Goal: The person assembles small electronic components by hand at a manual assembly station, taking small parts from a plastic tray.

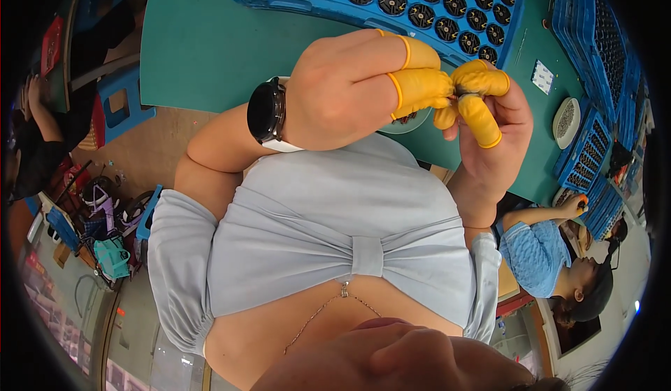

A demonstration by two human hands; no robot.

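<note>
My left hand [342, 97], with a black watch on its wrist, reaches across the front of my body. Opposite it is my right hand [500, 122]; yellow finger cots cover fingertips on both. The fingertips meet and pinch a small dark piece [460, 91] between them, mostly hidden, so its kind does not show. Just below lies a pale round dish [414, 124] holding small dark reddish bits, partly covered by my left hand. Beyond my hands, a blue tray [307, 3] carries rows of round black parts with yellowish bits in their round slots.
A green tabletop [210, 48] spreads under everything. To the right are a white bowl [566, 122] of small grey pieces, a white packet [542, 77] and stacked blue trays [587, 41]. A co-worker [535, 251] in blue sits at right; another person's arm [42, 111] shows far left.
</note>
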